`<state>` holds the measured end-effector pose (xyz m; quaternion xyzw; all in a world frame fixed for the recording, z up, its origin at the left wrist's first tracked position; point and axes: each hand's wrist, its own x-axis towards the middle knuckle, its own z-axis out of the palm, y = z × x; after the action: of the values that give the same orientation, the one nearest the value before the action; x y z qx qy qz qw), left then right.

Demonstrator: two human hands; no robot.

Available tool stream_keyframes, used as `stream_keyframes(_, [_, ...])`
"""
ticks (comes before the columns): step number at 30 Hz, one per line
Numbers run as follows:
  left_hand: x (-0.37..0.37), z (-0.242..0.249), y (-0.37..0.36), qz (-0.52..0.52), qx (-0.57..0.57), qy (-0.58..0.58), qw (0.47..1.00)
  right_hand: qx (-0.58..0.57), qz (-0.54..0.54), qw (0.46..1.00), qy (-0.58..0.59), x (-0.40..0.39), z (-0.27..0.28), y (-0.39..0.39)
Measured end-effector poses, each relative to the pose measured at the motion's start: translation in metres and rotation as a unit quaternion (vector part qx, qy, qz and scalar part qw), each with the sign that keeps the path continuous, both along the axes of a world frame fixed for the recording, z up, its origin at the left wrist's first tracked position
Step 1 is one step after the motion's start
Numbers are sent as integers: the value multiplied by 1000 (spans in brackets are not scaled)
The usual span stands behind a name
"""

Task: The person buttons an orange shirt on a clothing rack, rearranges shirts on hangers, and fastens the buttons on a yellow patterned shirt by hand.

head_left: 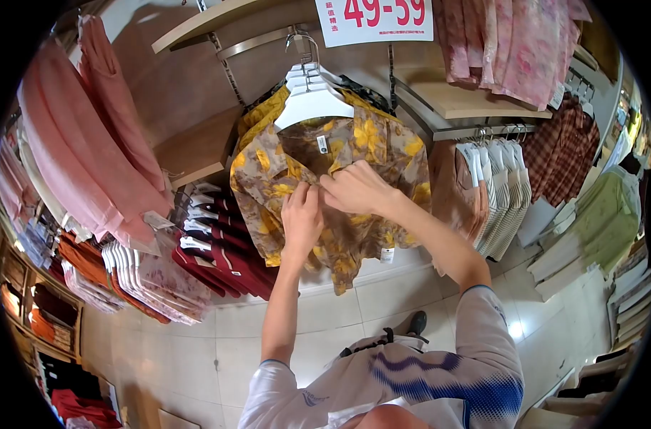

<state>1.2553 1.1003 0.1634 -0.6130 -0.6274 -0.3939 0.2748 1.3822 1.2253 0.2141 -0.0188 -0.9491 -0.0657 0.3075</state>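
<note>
A grey-brown shirt with yellow flowers (pixel 259 187) hangs on a white hanger (pixel 312 105) in front of me. My left hand (pixel 302 214) pinches the shirt's front edge below the collar. Close beside it, my right hand (pixel 357 187) has its fingers closed on the opposite front edge. The fingertips of both hands nearly meet at the front opening; any button there is too small to make out. A white label (pixel 322 144) shows inside the neck, and a paper tag (pixel 387 254) hangs at the hem.
More white hangers with garments stand behind the shirt on a metal rail (pixel 257 43). Pink garments (pixel 89 143) hang at left, above dark red tops (pixel 222 247). Striped tops (pixel 508 193) and a plaid shirt (pixel 565 146) hang at right. A price sign (pixel 375 20) is overhead.
</note>
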Motion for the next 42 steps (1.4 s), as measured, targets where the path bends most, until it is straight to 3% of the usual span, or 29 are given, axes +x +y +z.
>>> stream_keyframes(12, [-10,20,-1,-130,-22,-47,990,9,80,997,10,1,6,17])
stream_keyframes(18, [-8,27,-10,-99,-15,-33,994,26,33,998,49,0,5,13])
stream_keyframes(24, [-8,30,-13,-99,-19,-53,993,30,65,994,79,-1,7,16])
stream_keyframes(28, [-9,30,-9,-99,-14,-58,993,11,82,996,41,-2,11,17])
stream_keyframes(30, [-10,30,-7,-108,-5,-49,993,23,112,990,79,-4,12,15])
stream_keyframes(42, [-12,30,-7,-98,-25,-64,993,62,57,996,31,-11,10,12])
